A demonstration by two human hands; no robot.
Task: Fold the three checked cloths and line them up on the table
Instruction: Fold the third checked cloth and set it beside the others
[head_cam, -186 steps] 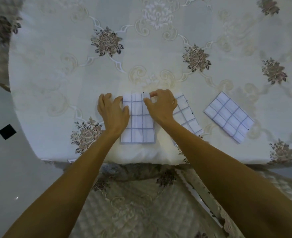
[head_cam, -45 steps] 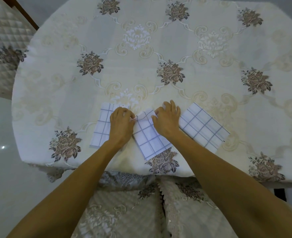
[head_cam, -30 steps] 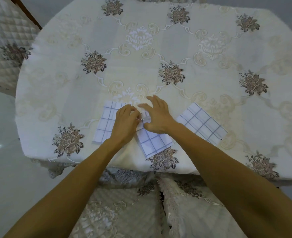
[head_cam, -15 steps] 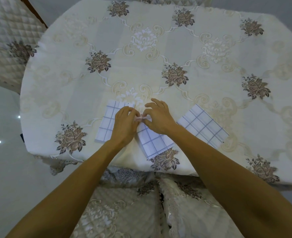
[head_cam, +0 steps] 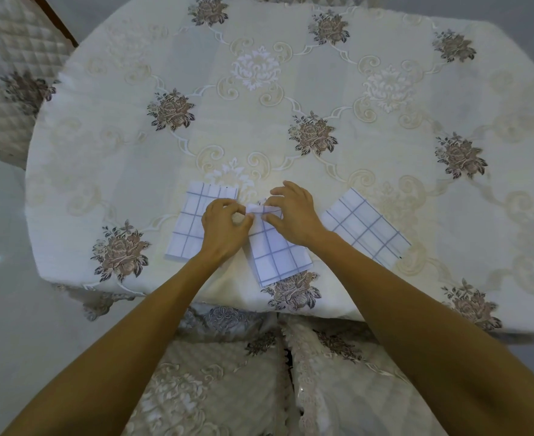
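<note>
Three folded white cloths with a blue check lie in a row near the table's front edge. The left cloth [head_cam: 192, 221] lies flat, partly under my left hand [head_cam: 224, 229]. The middle cloth [head_cam: 275, 253] is tilted, and both hands pinch its far end, which is lifted a little off the table. My right hand [head_cam: 294, 212] grips that end from the right, with my left hand's fingertips on its left corner. Free of both hands, the right cloth [head_cam: 366, 226] lies flat and angled.
The table [head_cam: 290, 89] is covered by a cream tablecloth with embroidered roses. A quilted chair back [head_cam: 4, 73] stands at the far left. A cushioned seat [head_cam: 228, 388] is just below the front edge. Grey floor shows at the left.
My hands have closed on the far end of the middle cloth and raised it slightly. The left and right cloths have not moved. The view has shifted a little.
</note>
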